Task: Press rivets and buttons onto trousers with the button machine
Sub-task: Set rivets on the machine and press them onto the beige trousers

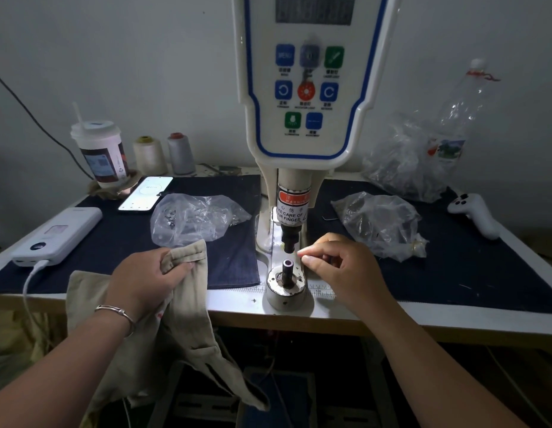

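While the button machine (pixel 308 88) fills the upper centre of the frame, I see the beige trousers (pixel 163 319) draped lower left, my left hand (pixel 145 281) gripping their waistband; my right hand (pixel 342 267), centre, pinches something too small to identify beside the lower die (pixel 287 270).

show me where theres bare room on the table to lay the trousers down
Bare denim mat between the left plastic bag and the machine post; more right of the right bag, below the white controller. Back left is crowded.
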A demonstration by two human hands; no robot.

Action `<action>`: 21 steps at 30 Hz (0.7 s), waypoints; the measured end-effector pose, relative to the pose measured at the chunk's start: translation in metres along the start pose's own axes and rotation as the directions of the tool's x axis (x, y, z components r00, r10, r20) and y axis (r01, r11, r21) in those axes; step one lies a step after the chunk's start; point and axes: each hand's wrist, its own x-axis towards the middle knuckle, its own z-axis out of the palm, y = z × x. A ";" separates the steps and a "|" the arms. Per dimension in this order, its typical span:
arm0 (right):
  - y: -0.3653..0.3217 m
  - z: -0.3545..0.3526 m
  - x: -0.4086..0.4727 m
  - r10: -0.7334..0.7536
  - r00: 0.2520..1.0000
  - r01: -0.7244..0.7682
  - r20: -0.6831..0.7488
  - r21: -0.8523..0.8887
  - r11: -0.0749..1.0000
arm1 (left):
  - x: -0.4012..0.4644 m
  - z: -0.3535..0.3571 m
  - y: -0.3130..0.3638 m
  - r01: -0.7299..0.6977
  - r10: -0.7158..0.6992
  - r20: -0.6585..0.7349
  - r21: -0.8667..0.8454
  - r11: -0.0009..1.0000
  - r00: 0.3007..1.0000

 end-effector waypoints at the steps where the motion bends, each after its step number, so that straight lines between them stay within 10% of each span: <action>1: 0.004 -0.002 -0.003 0.013 1.000 -0.012 -0.025 0.009 1.000 | 0.000 0.000 0.000 0.001 -0.001 0.001 -0.002 1.000 1.000; 21: 0.063 -0.016 -0.027 0.184 0.943 -0.224 -0.277 -0.121 0.967 | 0.000 -0.003 0.002 0.007 -0.007 0.041 0.003 1.000 0.999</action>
